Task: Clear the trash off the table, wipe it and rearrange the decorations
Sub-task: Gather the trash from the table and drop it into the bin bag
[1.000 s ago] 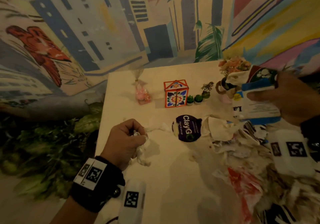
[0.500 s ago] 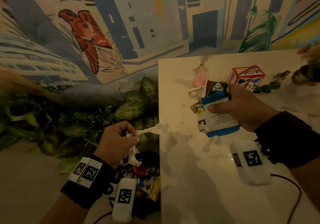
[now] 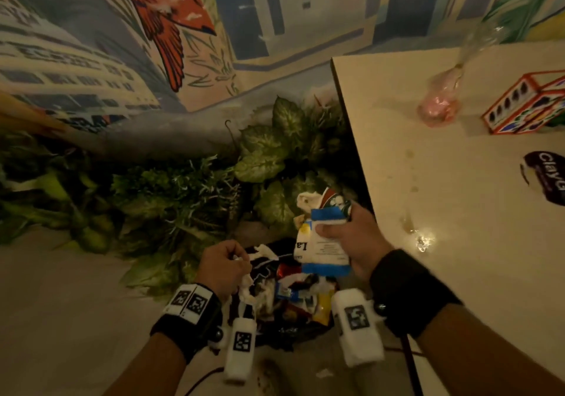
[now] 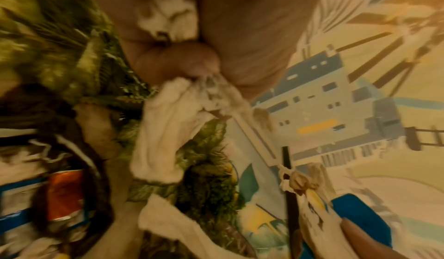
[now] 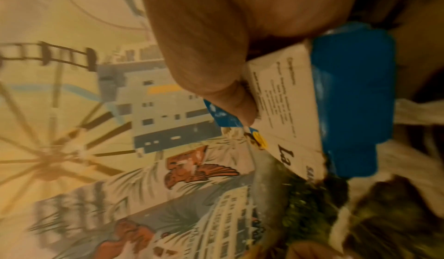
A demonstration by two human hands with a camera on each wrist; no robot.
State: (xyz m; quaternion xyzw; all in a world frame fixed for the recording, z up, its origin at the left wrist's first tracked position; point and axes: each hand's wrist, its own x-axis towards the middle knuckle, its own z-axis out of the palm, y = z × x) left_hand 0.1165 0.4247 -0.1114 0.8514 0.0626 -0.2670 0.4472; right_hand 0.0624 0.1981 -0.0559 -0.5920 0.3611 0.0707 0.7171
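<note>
Over a dark trash bag (image 3: 287, 331) on the floor, left of the table (image 3: 458, 212), both hands hold trash. My left hand (image 3: 224, 265) (image 4: 192, 44) pinches a crumpled white tissue (image 3: 246, 285) (image 4: 165, 130) that dangles from the fingers. My right hand (image 3: 354, 236) (image 5: 204, 44) grips a white and blue packet (image 3: 321, 252) (image 5: 300, 101) bunched with other wrappers and a bit of tissue. The bag holds several wrappers, red, yellow and blue.
On the table stand a red patterned box (image 3: 529, 105), a pink wrapped favour (image 3: 438, 105) and a dark round "Clay" lid (image 3: 547, 175); small spills (image 3: 411, 227) mark its left part. Green fake foliage (image 3: 183, 187) lines the floor under a painted mural wall (image 3: 153, 28).
Both hands have swung left off the table with their trash and now hang over the trash bag on the floor. The head view has turned left and down with them.
</note>
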